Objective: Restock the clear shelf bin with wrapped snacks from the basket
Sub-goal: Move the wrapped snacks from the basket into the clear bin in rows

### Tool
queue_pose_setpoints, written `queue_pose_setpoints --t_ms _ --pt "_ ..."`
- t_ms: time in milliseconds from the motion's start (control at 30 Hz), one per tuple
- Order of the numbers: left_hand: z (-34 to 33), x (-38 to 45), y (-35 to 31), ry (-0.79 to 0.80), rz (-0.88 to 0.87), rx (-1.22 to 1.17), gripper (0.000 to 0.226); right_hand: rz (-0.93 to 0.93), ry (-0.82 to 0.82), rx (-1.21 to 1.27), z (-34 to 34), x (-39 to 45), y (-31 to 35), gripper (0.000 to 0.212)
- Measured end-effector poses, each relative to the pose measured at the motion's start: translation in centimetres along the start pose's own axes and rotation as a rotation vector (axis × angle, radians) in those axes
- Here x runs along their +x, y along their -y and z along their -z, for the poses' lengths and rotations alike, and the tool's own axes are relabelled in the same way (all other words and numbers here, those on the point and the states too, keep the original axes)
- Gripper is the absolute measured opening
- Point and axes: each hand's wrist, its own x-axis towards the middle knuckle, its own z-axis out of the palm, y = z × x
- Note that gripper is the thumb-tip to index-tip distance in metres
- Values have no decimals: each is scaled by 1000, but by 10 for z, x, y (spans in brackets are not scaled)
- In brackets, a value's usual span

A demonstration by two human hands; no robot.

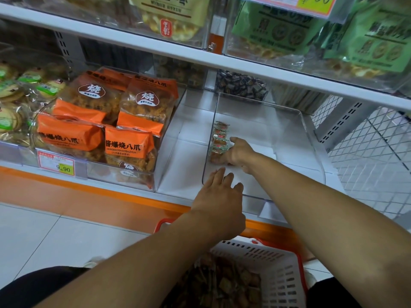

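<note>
The right hand [239, 153] reaches into the clear shelf bin [311, 138] and rests against a short row of wrapped snacks [219, 141] standing along the bin's left wall, at about ten o'clock from the bin's centre. Its fingers curl around the near end of the row, though the blur makes it hard to say whether they grip a packet or only press the stack in place. The left hand [219, 192] hovers at the bin's front left corner, roughly seven o'clock from the bin's centre, with fingers straight and spread, holding nothing; its fingertips lie over the front edge of the bin. Most of the bin floor shows bare white. Below, at six o'clock in the view, sits the white basket [273, 261] with red handles, holding a heap of brown wrapped snacks. To the bin's nine o'clock stands another clear bin packed with orange snack bags [104, 121], a yellow price tag [63, 167] clipped to the shelf edge in front of it. Green bags [333, 30] fill the shelf above at one o'clock.
</note>
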Motion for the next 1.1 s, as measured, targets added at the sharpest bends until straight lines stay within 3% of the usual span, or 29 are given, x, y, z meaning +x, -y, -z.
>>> queue_pose_setpoints --t_ms 67,133,267,367,467,533,633,733,900,967,1033,1100 --pt "0 0 -1 1 -1 3 73 57 7 -13 1 0 -3 54" --pt "1 -1 -1 0 0 6 72 108 -3 -78 -1 0 -4 44" --pt "1 0 -1 -1 3 4 71 195 3 -225 -2 -4 -7 75" --pt "0 0 -1 0 4 3 70 317 13 -448 0 -10 -2 78" --pt "0 0 -2 1 5 6 69 174 -21 -457 -1 -8 6 62" --pt "0 0 -2 6 7 8 69 -11 -53 -288 -5 -5 11 56" --pt "1 -1 -3 6 4 12 69 -177 -115 -95 -8 -2 19 76" --pt "2 -1 -4 11 3 7 69 -238 -155 -158 -11 1 22 85" --pt "3 -2 -3 19 -6 1 70 -251 -91 -109 -13 5 30 36" --pt "3 -2 -2 22 -12 1 70 -245 -150 -105 -10 3 33 48" --pt "3 -3 -1 24 -17 2 70 -220 -109 -105 -10 3 36 60" --pt "4 -2 -1 23 -23 -2 70 -194 -81 -127 -10 3 37 45"
